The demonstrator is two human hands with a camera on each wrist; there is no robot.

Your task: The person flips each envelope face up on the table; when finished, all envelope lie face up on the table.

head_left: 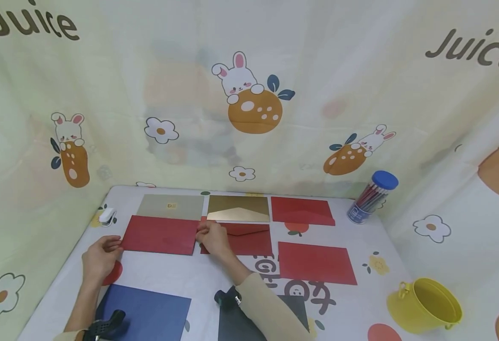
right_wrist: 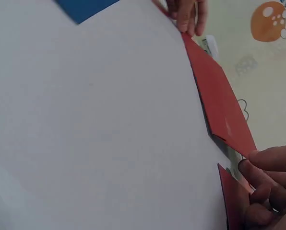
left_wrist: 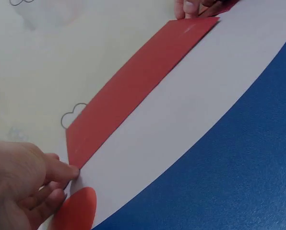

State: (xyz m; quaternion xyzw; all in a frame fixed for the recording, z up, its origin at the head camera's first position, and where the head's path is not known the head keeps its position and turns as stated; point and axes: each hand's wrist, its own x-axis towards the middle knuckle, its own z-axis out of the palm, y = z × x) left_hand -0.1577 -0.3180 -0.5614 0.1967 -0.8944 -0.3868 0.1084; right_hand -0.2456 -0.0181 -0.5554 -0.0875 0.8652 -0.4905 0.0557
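A red envelope (head_left: 159,235) is laid flat on the white table (head_left: 215,270), and everything else is placed relative to it. Its left edge is touched by the left hand (head_left: 100,258); in the left wrist view the fingertips (left_wrist: 68,171) are seen loosely curled against the near left corner, but it cannot be told whether the corner is pinched or only touched. Its right end is pinched by the right hand (head_left: 213,238), with fingers (right_wrist: 265,179) curled over the corner in the right wrist view. Just right of it, under the right hand, a second red envelope (head_left: 249,239) with its flap showing is laid. Directly behind it a grey-beige envelope (head_left: 170,207) is seen, and behind and to the right a gold envelope (head_left: 238,208). Two more red ones (head_left: 302,210) (head_left: 316,263) are set well to the right. A blue envelope (head_left: 147,312) and a dark envelope (head_left: 240,324) are laid in front of it. A small white device (head_left: 107,216) is seen just off its back left corner. Far to its right a pencil tube (head_left: 372,197) with a blue cap and a yellow bucket (head_left: 424,305) are placed.
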